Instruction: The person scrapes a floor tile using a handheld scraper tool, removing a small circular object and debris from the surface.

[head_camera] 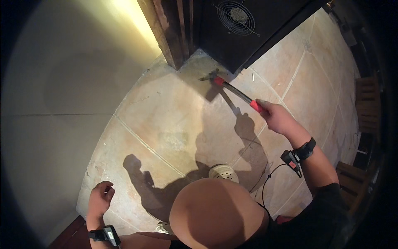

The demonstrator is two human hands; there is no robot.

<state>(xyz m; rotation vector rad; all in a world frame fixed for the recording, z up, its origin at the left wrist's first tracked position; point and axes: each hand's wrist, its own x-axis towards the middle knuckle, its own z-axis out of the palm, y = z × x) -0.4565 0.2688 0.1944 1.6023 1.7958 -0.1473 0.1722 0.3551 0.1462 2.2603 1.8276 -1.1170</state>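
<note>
My right hand [275, 116] is closed around the red grip of a hammer-like tool [238, 92] with a dark shaft and red collar. The tool's dark metal head [213, 75] is at the tiled floor [149, 121], in the corner between a wooden post and a dark cabinet; whether it touches the floor I cannot tell. My left hand [101, 196] hangs at the lower left near the wall, its fingers loosely curled, with nothing visible in it. Both wrists wear black straps with small devices.
The dark cabinet [273, 25] carries a round wire fan guard [238, 15]. A wooden post [168, 37] stands beside it. A pale wall [56, 102] bounds the left side. Slatted wooden furniture [367, 104] lines the right. A cable [264, 186] hangs from the right wrist device.
</note>
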